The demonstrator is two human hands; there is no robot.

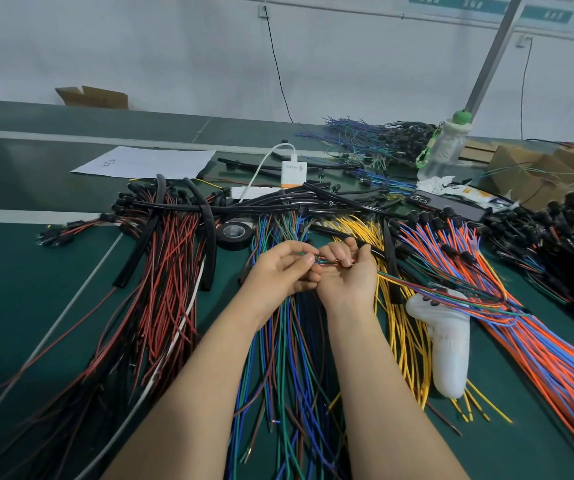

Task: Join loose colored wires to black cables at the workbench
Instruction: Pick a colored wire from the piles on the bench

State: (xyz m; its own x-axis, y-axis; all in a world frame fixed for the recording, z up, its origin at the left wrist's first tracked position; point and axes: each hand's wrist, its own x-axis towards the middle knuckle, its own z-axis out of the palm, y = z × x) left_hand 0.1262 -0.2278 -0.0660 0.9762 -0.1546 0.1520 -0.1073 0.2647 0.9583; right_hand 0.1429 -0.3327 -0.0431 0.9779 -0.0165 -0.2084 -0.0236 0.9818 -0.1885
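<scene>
My left hand [284, 271] and my right hand [346, 271] meet palm-up over the middle of the green bench. Between their fingertips they pinch a thin bundle of colored wires [327, 261]; its green, orange and blue strands [434, 291] trail off to the right from under my right hand. Below the hands lies a pile of blue, green and brown wires [285, 368]. Black cables [278, 202] lie across the bench behind the hands. The exact contact of the wire ends is hidden by my fingers.
Red and black wires [161, 271] spread at the left, yellow wires [407, 341] and orange-and-blue wires [538, 341] at the right. A white plastic tool [448, 348], black tape roll [233, 233], white charger [292, 171], water bottle [445, 147] and cardboard boxes [528, 174] also sit here.
</scene>
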